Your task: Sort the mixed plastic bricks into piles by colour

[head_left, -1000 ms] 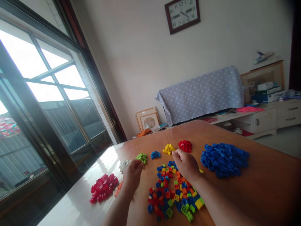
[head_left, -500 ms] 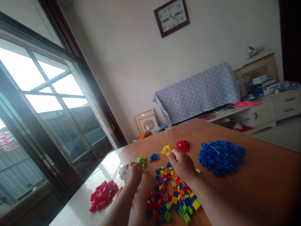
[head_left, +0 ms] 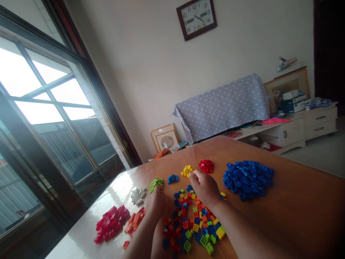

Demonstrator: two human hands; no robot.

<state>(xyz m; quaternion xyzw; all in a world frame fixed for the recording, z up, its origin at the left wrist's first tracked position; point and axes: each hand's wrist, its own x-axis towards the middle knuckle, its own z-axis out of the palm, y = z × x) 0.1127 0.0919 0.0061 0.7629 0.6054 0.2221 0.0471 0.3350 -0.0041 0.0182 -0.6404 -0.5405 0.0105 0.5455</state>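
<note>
My left hand is over the table just in front of the lime-green brick pile. It faces away from me and its fingertips are hidden, so their grip does not show. My right hand is at the far edge of the mixed toy bricks, close to the yellow brick pile. Its fingers are curled in a closed pinch; whatever they hold is hidden. Between the hands and farther back sits a small blue brick pile. A red brick pile lies just beyond my right hand.
On the left are white bricks, orange bricks and a dark pink-red heap. A large blue heap occupies the right side of the wooden table. Behind stands a low cabinet.
My left hand has moved right, away from the white bricks, uncovering them and the orange pile. My right hand stays near the yellow pile. The view has turned slightly right.
</note>
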